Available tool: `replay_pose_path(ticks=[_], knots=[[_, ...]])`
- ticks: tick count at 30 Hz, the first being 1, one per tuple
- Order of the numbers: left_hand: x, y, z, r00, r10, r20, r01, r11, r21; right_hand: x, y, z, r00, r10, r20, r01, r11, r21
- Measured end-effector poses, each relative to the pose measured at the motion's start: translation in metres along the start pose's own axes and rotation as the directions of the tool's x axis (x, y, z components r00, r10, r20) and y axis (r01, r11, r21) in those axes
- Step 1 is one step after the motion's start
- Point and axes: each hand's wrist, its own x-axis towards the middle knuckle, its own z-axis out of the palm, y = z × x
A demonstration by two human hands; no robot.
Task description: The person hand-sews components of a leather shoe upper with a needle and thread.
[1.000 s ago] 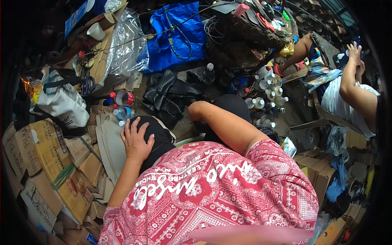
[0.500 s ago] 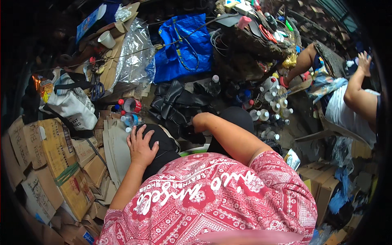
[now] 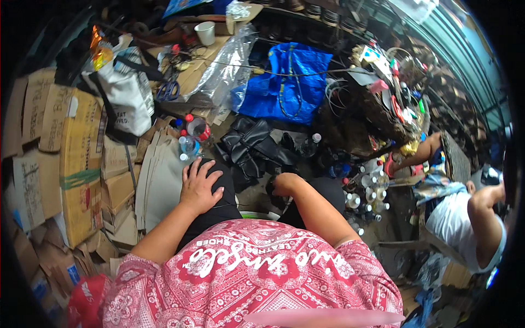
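My left hand (image 3: pixel 201 188) lies on my left knee, over the black trousers, with its fingers spread. Between my legs, my right hand (image 3: pixel 284 185) hangs low with its fingers curled. A dark thing shows at its fingertips, too hidden and dim to name. Just ahead is a pile of black leather footwear (image 3: pixel 249 143) with wide straps, on the ground. Bottles with red and blue caps (image 3: pixel 196 131) stand beyond my left hand.
Stacked cardboard (image 3: pixel 82 169) fills the left, below a white bag (image 3: pixel 124 90). A blue plastic bag (image 3: pixel 295 82) lies ahead. Several small bottles (image 3: pixel 374 191) stand at the right, near a cluttered work stand (image 3: pixel 377 104). Another person (image 3: pixel 462 218) sits at the far right.
The view has turned, so the surroundings sit lower and further right. My left hand stays on the knee. My right hand has drawn back slightly from the black footwear pile.
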Motion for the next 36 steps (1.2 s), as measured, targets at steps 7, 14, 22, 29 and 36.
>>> replay_pose_path(ticks=[7, 14, 22, 29, 36], knots=[[0.014, 0.025, -0.007, 0.979, -0.026, 0.204, 0.05, 0.992, -0.115, -0.002, 0.014, 0.003, 0.998, -0.051, 0.023, 0.05, 0.998, 0.037], [0.046, 0.072, 0.024, 0.591, 0.627, 0.508, 0.015, 0.621, -0.784, 0.002, 0.032, 0.006, 0.994, 0.039, 0.106, -0.055, 0.987, 0.152], [0.038, 0.05, 0.053, 0.556, 0.511, 0.655, 0.157, 0.71, -0.687, 0.003, 0.043, 0.014, 0.984, 0.1, 0.148, -0.121, 0.983, 0.136], [0.04, 0.0, 0.002, 0.582, 0.429, 0.691, 0.694, 0.181, -0.697, 0.001, 0.041, -0.002, 0.993, 0.095, 0.071, -0.111, 0.953, 0.282], [0.022, -0.048, -0.043, 0.824, 0.061, 0.564, 0.556, 0.112, -0.824, 0.004, 0.054, 0.0, 0.998, 0.048, 0.026, -0.052, 0.987, 0.155]])
